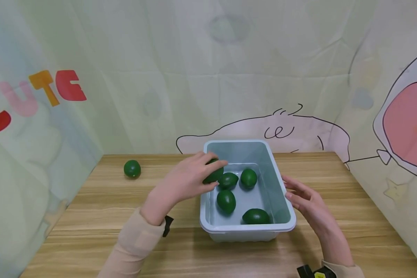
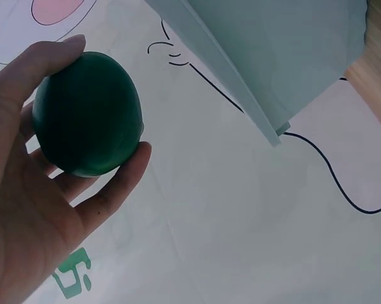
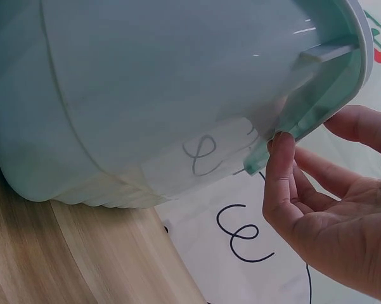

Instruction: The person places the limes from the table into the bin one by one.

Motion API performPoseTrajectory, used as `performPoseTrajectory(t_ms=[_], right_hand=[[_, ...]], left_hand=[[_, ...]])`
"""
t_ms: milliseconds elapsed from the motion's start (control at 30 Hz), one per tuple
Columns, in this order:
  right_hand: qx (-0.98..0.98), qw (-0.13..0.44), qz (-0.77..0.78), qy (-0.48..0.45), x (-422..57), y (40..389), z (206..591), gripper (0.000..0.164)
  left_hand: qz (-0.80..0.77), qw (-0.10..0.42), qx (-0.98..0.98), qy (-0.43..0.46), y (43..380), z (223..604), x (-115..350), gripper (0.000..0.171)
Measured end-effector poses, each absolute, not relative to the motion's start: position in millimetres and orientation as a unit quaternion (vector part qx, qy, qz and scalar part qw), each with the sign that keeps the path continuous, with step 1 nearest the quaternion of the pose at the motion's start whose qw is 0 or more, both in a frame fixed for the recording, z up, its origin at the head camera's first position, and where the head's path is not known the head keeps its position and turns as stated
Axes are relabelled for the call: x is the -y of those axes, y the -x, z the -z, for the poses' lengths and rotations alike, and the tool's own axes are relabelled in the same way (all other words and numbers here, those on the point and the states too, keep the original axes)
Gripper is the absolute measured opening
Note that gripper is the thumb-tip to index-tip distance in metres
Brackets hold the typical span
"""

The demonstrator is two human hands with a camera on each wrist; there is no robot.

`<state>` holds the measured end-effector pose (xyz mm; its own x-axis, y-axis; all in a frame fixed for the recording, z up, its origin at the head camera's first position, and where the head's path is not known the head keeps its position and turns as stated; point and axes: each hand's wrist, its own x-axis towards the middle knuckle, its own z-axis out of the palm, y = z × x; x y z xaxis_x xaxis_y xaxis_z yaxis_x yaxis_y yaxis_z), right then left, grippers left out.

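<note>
My left hand [image 1: 191,175] grips a dark green lime [image 2: 89,114] with curled fingers and thumb, over the left rim of a pale blue plastic bin [image 1: 248,227]. In the left wrist view the lime sits among the fingertips, away from the palm. Inside the bin lie several more limes, one of them [image 1: 256,216] near the front wall and another [image 1: 248,178] farther back. My right hand [image 1: 311,204] is at the bin's right side. Its relaxed fingertips [image 3: 282,149] touch the rim from outside in the right wrist view.
Another lime [image 1: 132,169] lies alone on the wooden table [image 1: 100,227], to the left near the back edge. A printed cloth [image 1: 146,108] hangs behind the table and along its sides.
</note>
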<state>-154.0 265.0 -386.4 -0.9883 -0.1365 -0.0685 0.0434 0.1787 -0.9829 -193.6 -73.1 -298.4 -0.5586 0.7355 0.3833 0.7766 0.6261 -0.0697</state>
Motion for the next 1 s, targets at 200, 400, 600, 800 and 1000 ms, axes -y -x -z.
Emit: performPoseTrajectory(t_ms=[200, 400, 600, 800, 1000], right_hand=[[-0.766, 0.072, 0.638, 0.027, -264.7, 153.7, 386.2, 0.056], [-0.769, 0.075, 0.635, 0.021, -264.2, 153.5, 385.9, 0.056], [-0.768, 0.075, 0.636, 0.022, -263.8, 153.6, 385.2, 0.056], [-0.764, 0.073, 0.64, 0.025, -264.3, 153.9, 385.6, 0.056], [-0.763, 0.073, 0.641, 0.025, -264.7, 153.6, 385.7, 0.056]], left_hand=[[0.043, 0.182, 0.872, 0.453, 193.4, 295.8, 63.3, 0.045], [0.033, 0.168, 0.865, 0.471, 193.4, 293.5, 53.2, 0.047], [0.01, 0.142, 0.862, 0.486, 193.8, 293.7, 42.7, 0.046], [-0.017, 0.102, 0.863, 0.494, 194.2, 293.9, 31.5, 0.046], [-0.032, 0.083, 0.859, 0.505, 194.4, 297.1, 22.8, 0.048]])
